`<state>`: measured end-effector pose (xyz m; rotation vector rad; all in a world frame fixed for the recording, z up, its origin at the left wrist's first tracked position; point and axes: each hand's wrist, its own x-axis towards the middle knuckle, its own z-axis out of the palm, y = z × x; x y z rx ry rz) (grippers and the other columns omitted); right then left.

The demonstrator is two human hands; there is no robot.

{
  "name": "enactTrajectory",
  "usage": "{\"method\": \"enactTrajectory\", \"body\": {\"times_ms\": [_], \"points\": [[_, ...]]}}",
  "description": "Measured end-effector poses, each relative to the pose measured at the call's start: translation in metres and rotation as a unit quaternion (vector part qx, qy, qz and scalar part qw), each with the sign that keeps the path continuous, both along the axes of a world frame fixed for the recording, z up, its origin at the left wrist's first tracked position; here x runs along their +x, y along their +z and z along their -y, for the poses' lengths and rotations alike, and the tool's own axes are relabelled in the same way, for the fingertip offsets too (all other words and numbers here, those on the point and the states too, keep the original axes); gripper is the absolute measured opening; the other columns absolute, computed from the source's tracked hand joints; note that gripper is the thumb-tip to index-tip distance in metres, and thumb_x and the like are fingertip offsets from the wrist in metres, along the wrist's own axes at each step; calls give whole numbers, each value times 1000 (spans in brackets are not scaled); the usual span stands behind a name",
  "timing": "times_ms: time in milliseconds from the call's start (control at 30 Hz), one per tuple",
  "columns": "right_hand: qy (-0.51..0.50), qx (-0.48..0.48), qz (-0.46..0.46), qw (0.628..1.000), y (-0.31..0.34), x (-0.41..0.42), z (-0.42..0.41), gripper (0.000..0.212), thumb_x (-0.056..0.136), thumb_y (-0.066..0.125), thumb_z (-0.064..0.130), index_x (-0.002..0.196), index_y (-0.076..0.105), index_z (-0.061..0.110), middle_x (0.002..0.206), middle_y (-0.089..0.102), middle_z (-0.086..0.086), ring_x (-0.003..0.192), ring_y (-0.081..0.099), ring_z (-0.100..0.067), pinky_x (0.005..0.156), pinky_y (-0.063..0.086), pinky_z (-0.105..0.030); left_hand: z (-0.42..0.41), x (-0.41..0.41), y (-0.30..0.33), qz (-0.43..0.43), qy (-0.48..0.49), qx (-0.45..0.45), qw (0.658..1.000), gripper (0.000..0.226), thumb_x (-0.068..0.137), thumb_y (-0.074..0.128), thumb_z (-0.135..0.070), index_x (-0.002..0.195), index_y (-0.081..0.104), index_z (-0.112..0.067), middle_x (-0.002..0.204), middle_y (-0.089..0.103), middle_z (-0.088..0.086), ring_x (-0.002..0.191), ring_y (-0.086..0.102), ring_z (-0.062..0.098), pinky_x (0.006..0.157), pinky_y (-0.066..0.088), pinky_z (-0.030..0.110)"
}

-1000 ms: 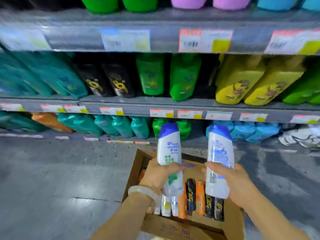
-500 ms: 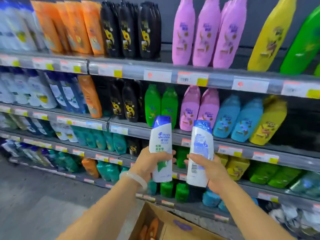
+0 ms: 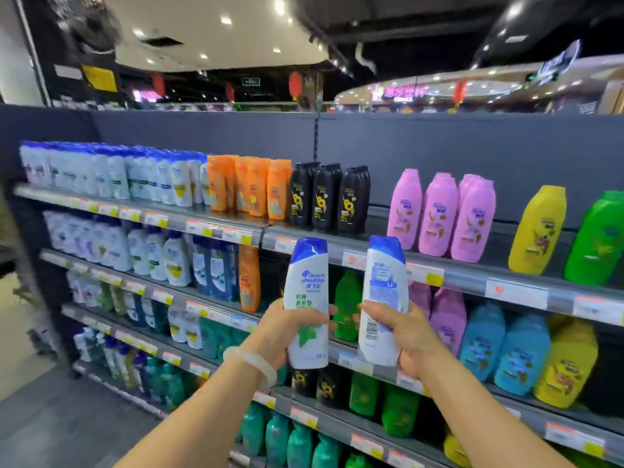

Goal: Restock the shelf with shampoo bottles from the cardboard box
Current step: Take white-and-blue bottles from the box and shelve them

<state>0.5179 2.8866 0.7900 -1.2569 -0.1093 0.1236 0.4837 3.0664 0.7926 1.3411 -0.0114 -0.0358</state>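
Nearest the camera, 2 bare forearms reach forward, the left one with a pale bangle [image 3: 251, 364] at the wrist, and each hand carries 1 shampoo bottle upright in front of the shelving. The left hand [image 3: 280, 332] has its grip wrapped round the lower half of the left bottle [image 3: 308, 298], fingers curled across the front label; the right hand [image 3: 407, 336] has its grip closed round the lower half of the right bottle [image 3: 383, 298], thumb lying across the barcode side. Both bottles are white with blue caps; the left one shows its front label with a green leaf low down, the right one its back label of small print. They stand close beside each other without touching, in mid-air and not yet on any shelf. The cardboard box is out of view, so how many bottles remain in it cannot be told. Judged from this, the restocking is partway: 2 bottles are picked up and raised, and placing them is still to do. Beyond the hands, the top shelf [image 3: 216, 221] carries a row of matching white bottles [image 3: 111, 173] at far left, the likely destination, then orange bottles [image 3: 250, 189], black bottles [image 3: 324, 197] and pink bottles [image 3: 439, 214], with gaps towards the right.
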Motion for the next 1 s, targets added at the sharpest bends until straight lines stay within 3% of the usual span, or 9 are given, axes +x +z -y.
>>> {"method": "enactTrajectory", "body": {"times_ms": [167,300,367,533,667,767,867,1000], "points": [[16,-20,23,999,12,3,-66,21,73,69,-1,90,62,9,72,67,-10,64,64,-24,64,56,-35,-59,-9,11,9,27,-3,1000,35,57,66,-4,92,64,-6,90,70,16,80,64,32,84,52,49],[42,-14,40,998,21,4,-143,20,76,68,0,92,61,9,79,66,-13,71,63,-29,71,55,-40,-135,-14,16,14,44,12,999,40,57,66,-6,97,63,-4,84,73,10,72,69,23,67,56,38],[54,-7,45,998,23,6,-190,21,76,68,-1,94,62,8,79,67,-13,72,63,-30,74,54,-42,-180,-17,20,13,47,23,999,37,58,66,-6,95,65,-4,84,72,11,71,69,23,67,56,37],[90,19,43,995,27,13,-311,19,74,70,-1,88,63,10,67,69,-8,61,67,-25,58,56,-36,-294,-21,30,17,60,47,997,32,66,67,-3,97,62,-3,65,71,2,58,68,16,54,55,30],[116,24,32,992,27,18,-390,28,63,79,5,86,66,11,74,69,-12,73,64,-33,75,54,-50,-370,-20,30,8,95,52,994,31,64,67,-4,94,64,-2,73,72,7,63,68,21,57,55,33],[127,10,25,992,25,29,-438,15,75,71,0,82,65,11,67,69,-8,69,63,-31,68,56,-44,-415,-13,27,3,121,41,992,39,60,68,-4,98,63,2,84,68,20,66,66,27,60,56,35],[144,3,29,989,28,49,-482,16,76,69,0,86,64,11,77,67,-12,75,63,-32,74,55,-48,-457,4,23,11,132,19,991,32,57,65,-4,89,66,0,76,69,17,63,67,26,55,55,34],[155,7,41,987,35,92,-534,16,76,68,-1,84,62,12,67,68,-6,60,66,-21,61,56,-34,-508,42,23,21,139,21,990,43,57,66,-6,100,63,-1,84,73,13,70,68,25,62,56,36]]}}
